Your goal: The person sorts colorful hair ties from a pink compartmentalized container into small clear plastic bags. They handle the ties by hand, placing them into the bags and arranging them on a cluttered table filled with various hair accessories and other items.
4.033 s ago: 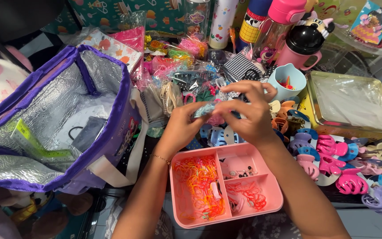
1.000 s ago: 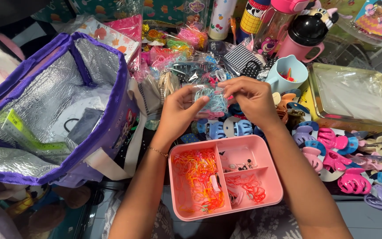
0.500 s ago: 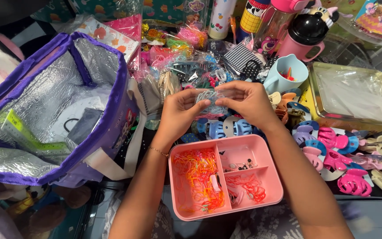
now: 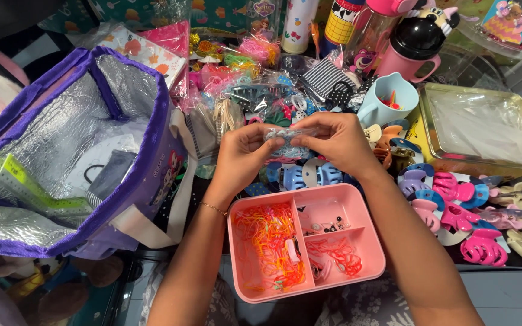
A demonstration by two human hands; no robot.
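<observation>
My left hand [image 4: 241,158] and my right hand [image 4: 331,142] meet above a pile of hair accessories, both pinching a small clear packet [image 4: 285,136] with bluish pieces inside. Just below them sits a pink compartment tray [image 4: 370,250]. Its left section is full of orange and yellow elastic bands [image 4: 265,246]; the right sections hold small dark pieces and red bands. Blue hair claw clips [image 4: 309,175] lie between my hands and the tray.
An open purple insulated bag [image 4: 67,151] with a green ruler inside stands at the left. Pink, purple and cream claw clips [image 4: 454,205] spread along the right. A light blue cup [image 4: 388,99], a gold tin [image 4: 484,130] and bottles [image 4: 415,42] stand behind.
Both hands stayed together over the pile, working the small clear packet; they dropped slightly lower and the packet turned flatter between the fingertips. The tray and bag have not moved.
</observation>
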